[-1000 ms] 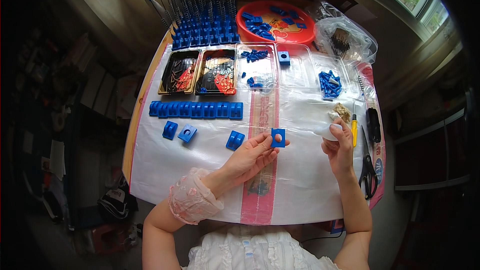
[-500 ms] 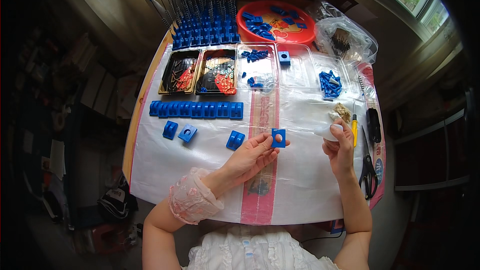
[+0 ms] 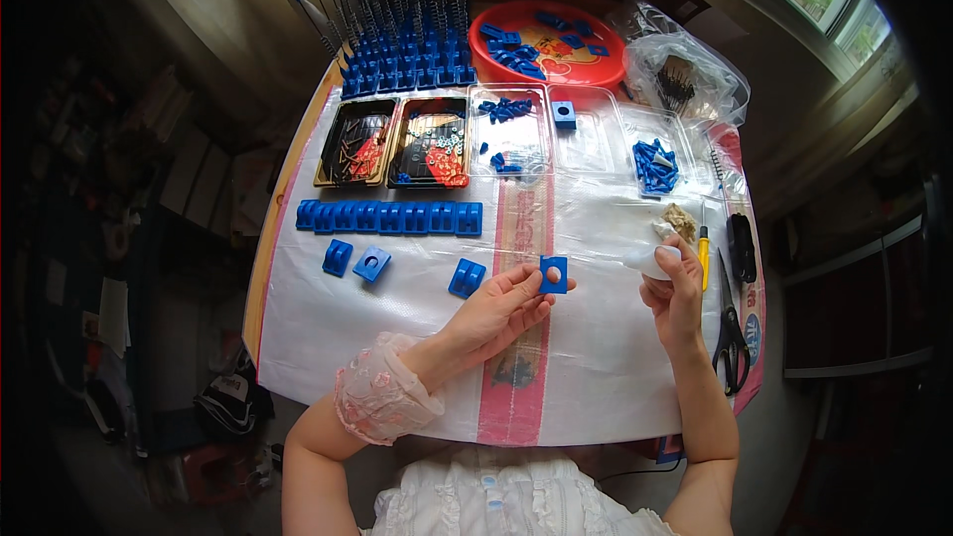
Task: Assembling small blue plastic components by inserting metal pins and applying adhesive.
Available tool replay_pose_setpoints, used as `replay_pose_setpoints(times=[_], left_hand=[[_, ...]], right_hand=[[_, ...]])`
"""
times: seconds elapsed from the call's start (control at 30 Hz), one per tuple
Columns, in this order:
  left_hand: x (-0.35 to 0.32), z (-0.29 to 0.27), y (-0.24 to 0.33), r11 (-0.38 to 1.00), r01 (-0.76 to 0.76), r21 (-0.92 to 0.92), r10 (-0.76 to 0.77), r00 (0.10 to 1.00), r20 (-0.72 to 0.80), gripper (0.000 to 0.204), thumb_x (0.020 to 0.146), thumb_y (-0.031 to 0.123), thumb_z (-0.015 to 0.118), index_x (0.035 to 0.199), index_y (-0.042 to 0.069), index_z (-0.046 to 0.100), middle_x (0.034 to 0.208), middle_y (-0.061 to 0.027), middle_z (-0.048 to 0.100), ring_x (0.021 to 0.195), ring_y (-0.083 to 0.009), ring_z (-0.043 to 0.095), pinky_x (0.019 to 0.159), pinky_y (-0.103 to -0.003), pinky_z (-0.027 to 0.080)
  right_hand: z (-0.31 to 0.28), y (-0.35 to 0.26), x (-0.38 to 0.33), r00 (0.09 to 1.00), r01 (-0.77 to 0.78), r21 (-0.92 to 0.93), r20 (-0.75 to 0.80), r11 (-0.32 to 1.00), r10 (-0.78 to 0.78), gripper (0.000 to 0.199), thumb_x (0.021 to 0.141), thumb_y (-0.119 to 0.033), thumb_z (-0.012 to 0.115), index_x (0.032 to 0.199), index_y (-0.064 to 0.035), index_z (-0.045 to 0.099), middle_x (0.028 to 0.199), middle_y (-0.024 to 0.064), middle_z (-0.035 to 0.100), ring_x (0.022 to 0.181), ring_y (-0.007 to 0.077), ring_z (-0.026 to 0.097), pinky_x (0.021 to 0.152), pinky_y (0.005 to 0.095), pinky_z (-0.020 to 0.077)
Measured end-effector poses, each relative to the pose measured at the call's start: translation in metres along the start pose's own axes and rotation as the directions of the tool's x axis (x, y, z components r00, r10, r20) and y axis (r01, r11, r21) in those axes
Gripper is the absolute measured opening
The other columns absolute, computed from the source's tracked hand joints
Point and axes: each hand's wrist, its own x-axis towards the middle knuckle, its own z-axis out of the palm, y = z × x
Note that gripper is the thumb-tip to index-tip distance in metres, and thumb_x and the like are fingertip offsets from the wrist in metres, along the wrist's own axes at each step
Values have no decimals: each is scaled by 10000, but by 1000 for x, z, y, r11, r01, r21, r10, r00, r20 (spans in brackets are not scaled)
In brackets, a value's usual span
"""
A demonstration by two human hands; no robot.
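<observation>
Between the thumb and fingers of my left hand [image 3: 504, 306] is a blue square plastic piece [image 3: 560, 287] with a round hole, its flat face toward me. A fingertip shows through the hole. My right hand [image 3: 675, 293] grips a small white squeeze bottle [image 3: 650, 260], held to the right of the piece and apart from it. Just left of my left hand lies a blue block with a rounded ridge [image 3: 468, 279]. Farther left are a similar ridged block [image 3: 338, 258] and a square block with a hole [image 3: 372, 264].
Beyond my hands runs a row of blue blocks [image 3: 392, 217]. Behind it stand black trays [image 3: 394, 144] and clear trays [image 3: 544, 139] of small parts, a red basin [image 3: 608, 71] and upright spring-and-rod assemblies [image 3: 407, 20]. At right lie a yellow-handled screwdriver [image 3: 705, 248] and scissors [image 3: 733, 347].
</observation>
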Motion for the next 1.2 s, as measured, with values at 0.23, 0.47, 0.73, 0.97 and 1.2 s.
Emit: replay_pose_setpoints(times=[0.23,0.47,0.73,0.97,1.2], left_hand=[[0,0,0,1000,4,2,-4,1000,-5,222,1009,192,510,1163,42,563,1220,-125,590,930,-64,607,836,-160,553],[0,0,1,1000,6,5,-6,1000,-7,221,1010,197,510,1160,45,565,1223,-125,590,927,-64,606,829,-161,552],[-1,1,2,1000,11,6,-11,1000,-18,218,1008,190,514,1164,47,567,1220,-122,592,928,-63,608,826,-161,552],[0,1,2,1000,10,12,-10,1000,-14,221,1006,189,519,1166,45,568,1220,-122,591,924,-62,605,821,-159,552],[-1,0,2,1000,10,18,-9,1000,-14,220,1006,189,519,1160,41,571,1222,-125,591,921,-63,602,821,-158,551]], right_hand=[[-2,1,1,1000,-2,-3,-3,1000,2,151,889,-206,640,866,-160,498,561,-97,339,454,-3,266,408,179,213],[-1,1,0,1000,2,2,5,1000,-2,177,891,-190,643,830,-155,481,581,-95,369,460,-4,274,409,182,232],[-1,1,0,1000,3,-26,5,1000,-3,167,894,-220,634,847,-162,484,563,-100,332,456,-7,264,408,175,221],[0,0,-1,1000,-1,2,-7,1000,1,174,893,-181,642,826,-149,484,597,-89,395,462,-7,281,402,180,234],[1,0,-1,1000,-2,5,-7,1000,2,164,894,-179,641,833,-145,492,607,-85,414,463,-7,284,402,179,236]])
